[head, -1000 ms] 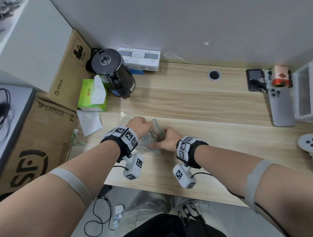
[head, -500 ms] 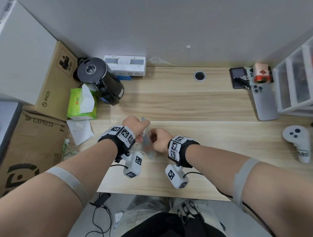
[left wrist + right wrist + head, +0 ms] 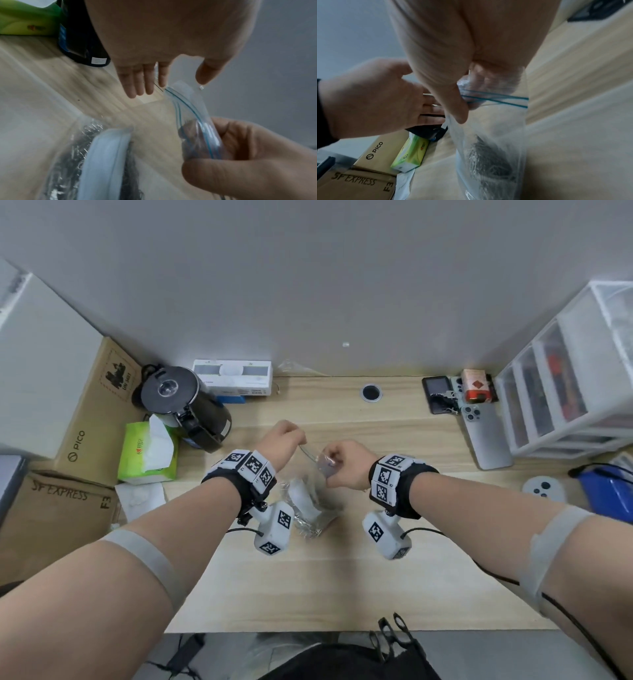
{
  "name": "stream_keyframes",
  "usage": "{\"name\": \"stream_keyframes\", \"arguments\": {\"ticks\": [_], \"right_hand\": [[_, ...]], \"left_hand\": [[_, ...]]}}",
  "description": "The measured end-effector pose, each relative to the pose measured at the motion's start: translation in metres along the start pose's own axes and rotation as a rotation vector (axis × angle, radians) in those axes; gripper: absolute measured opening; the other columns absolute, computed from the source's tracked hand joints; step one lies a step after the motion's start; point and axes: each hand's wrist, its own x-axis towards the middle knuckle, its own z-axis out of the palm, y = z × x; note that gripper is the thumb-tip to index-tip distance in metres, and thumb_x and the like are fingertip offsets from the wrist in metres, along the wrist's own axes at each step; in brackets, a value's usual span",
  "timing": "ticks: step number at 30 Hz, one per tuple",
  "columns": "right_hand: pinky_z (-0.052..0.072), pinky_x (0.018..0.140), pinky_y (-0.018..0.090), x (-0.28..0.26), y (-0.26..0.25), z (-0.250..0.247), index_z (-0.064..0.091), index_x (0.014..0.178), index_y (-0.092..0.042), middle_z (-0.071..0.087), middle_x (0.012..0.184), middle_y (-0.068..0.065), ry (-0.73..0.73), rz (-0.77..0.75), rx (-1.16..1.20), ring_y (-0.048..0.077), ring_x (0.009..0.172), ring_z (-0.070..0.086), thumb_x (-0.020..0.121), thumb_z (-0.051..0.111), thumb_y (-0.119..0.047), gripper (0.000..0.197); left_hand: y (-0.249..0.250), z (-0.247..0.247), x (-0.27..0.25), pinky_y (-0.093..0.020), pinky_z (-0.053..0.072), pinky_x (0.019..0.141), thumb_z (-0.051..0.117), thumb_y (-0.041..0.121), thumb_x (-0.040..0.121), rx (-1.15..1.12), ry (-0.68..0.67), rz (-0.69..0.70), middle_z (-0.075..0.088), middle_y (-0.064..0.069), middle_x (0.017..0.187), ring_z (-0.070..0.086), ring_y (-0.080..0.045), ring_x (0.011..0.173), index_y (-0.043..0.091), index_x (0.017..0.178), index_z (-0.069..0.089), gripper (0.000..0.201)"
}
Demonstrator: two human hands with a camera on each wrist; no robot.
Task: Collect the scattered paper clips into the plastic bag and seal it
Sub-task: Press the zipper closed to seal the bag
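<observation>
A clear plastic zip bag [image 3: 308, 508] with a blue seal line hangs above the wooden table [image 3: 342, 583]. Its bottom holds a heap of metal paper clips [image 3: 488, 162], also seen through the plastic in the left wrist view [image 3: 80, 148]. My right hand [image 3: 327, 470] grips the bunched top edge of the bag [image 3: 488, 135] between thumb and curled fingers. My left hand [image 3: 299, 440] is at the other end of the mouth. In the left wrist view its fingers [image 3: 145, 86] are straight, the thumb is apart, and the index tip is at the bag's corner [image 3: 181, 86].
A black kettle [image 3: 185, 405], a green tissue pack [image 3: 147, 453] and cardboard boxes [image 3: 96, 412] crowd the left. A phone [image 3: 486, 440], a white drawer unit [image 3: 565, 388] and a white controller [image 3: 543, 487] are on the right. Black glasses [image 3: 390, 635] hang by the near edge.
The bag has gone from lying on the table to hanging in the air. Both hands rose and drew apart along the bag's mouth, and the head view tilted up.
</observation>
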Motion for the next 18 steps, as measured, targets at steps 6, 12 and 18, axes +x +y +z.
{"name": "stream_keyframes", "arguments": {"ticks": [6,12,18], "right_hand": [[0.046,0.061,0.022,-0.001,-0.001,-0.042,0.061,0.099,-0.022,0.059,0.08,-0.01,-0.105,0.064,-0.256,0.008,0.07,0.057,0.072,0.077,-0.007,0.034],[0.042,0.063,0.024,0.003,0.0,-0.068,0.061,0.071,-0.027,0.059,0.074,-0.009,-0.111,0.146,-0.402,0.014,0.073,0.056,0.075,0.077,-0.032,0.017],[0.047,0.075,0.021,0.004,-0.015,-0.079,0.074,0.082,-0.02,0.075,0.073,-0.004,-0.1,0.017,-0.246,0.004,0.069,0.067,0.087,0.067,-0.028,0.012]], "left_hand": [[0.001,0.007,-0.003,-0.012,0.045,0.065,0.068,0.006,0.085,-0.024,-0.117,0.109,0.069,-0.007,0.089,0.062,-0.009,0.076,0.002,0.103,0.069,0.019],[-0.007,0.0,-0.008,-0.023,0.056,0.069,0.066,0.001,0.089,-0.133,-0.166,0.146,0.069,-0.023,0.081,0.065,-0.022,0.066,-0.002,0.085,0.069,0.007],[0.007,-0.015,-0.006,-0.009,0.046,0.061,0.069,0.005,0.088,-0.113,-0.04,0.231,0.07,-0.002,0.074,0.061,0.003,0.059,-0.001,0.096,0.074,0.011]]}}
